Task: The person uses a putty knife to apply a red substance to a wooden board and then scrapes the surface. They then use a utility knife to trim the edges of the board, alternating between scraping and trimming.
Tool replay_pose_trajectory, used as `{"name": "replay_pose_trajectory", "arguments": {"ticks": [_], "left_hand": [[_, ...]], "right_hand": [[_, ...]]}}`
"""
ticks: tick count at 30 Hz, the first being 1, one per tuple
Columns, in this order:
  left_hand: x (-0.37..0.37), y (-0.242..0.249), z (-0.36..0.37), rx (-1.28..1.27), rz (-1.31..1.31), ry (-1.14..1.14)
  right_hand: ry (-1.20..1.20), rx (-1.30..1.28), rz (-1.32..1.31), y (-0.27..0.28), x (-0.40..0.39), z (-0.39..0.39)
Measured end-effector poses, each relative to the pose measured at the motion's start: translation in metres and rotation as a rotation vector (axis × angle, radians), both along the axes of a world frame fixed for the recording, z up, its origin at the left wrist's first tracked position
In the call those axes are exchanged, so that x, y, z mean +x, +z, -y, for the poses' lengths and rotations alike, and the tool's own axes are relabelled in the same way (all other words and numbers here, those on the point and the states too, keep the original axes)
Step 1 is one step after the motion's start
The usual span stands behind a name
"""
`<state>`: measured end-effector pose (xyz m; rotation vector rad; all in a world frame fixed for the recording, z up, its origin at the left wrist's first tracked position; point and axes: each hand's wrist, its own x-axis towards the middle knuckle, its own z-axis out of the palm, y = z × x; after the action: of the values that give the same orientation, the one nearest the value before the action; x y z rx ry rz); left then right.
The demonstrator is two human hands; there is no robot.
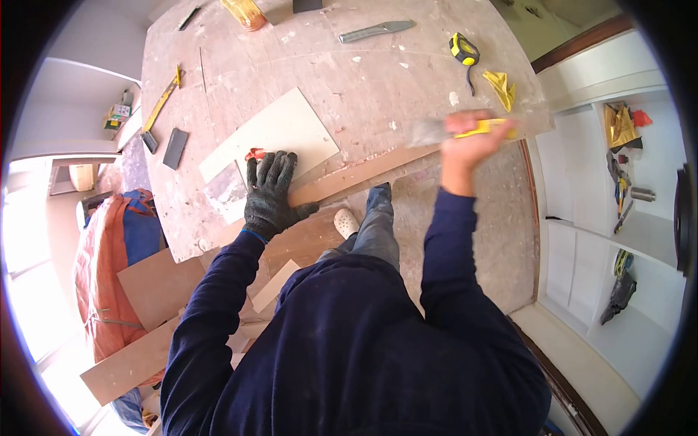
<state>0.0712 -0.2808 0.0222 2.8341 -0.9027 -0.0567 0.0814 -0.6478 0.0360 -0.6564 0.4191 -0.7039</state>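
At the stained worktop (378, 83) near white shelving (643, 225), the gloved left hand (270, 195) rests open over a pale panel (309, 127); the right hand (472, 143) grips a blurred yellow-handled tool (472, 131).

Tabletop (392, 80), centre top: matt, wood-like, rough with pale specks. Tape measure (464, 49), upper right: plastic-looking case. Glove (270, 190), left of centre: dark matt cloth. Shelves (643, 240), far right: smooth, white.
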Motion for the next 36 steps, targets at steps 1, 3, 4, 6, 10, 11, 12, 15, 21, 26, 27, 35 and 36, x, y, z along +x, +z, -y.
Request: {"name": "replay_pose_trajectory", "arguments": {"ticks": [1, 3, 4, 6, 10, 11, 12, 15, 21, 26, 27, 35, 36], "left_hand": [[0.000, 0.001, 0.000, -0.005, -0.006, -0.001], [0.001, 0.004, 0.000, -0.013, 0.001, 0.008], [-0.001, 0.006, -0.002, -0.009, -0.001, 0.021], [-0.001, 0.004, -0.006, 0.000, -0.016, 0.005], [0.001, 0.003, -0.003, -0.012, -0.001, -0.004], [0.000, 0.003, -0.005, -0.010, -0.004, -0.002], [0.001, 0.003, -0.005, -0.011, 0.013, -0.004], [-0.002, -0.002, -0.003, -0.027, 0.017, -0.001], [0.000, -0.001, -0.005, -0.010, 0.005, -0.008], [0.002, -0.002, -0.008, -0.021, 0.021, -0.011], [0.004, -0.002, -0.008, -0.028, 0.028, -0.012], [-0.006, 0.004, -0.009, -0.008, 0.007, -0.008], [-0.004, 0.003, -0.009, -0.007, 0.012, -0.009]], "right_hand": [[0.129, 0.013, -0.015, -0.020, 0.002, -0.021], [0.251, 0.095, -0.026, -0.032, 0.001, -0.063], [0.261, 0.100, -0.026, -0.030, 0.004, -0.064], [0.292, 0.110, -0.040, -0.028, 0.004, -0.064], [0.146, 0.330, -0.231, -0.021, 0.009, -0.063], [0.064, 0.425, -0.266, -0.018, 0.007, -0.063], [-0.021, 0.516, -0.300, -0.016, 0.005, -0.062], [-0.064, 0.542, -0.292, -0.021, 0.007, -0.041], [-0.019, 0.170, -0.013, 0.025, 0.007, 0.021], [0.077, -0.098, -0.117, -0.040, 0.017, -0.057], [0.274, 0.131, -0.071, -0.029, 0.008, -0.069], [0.100, 0.387, -0.255, -0.019, 0.004, -0.071], [0.036, 0.506, -0.283, -0.017, 0.007, -0.068]]}}
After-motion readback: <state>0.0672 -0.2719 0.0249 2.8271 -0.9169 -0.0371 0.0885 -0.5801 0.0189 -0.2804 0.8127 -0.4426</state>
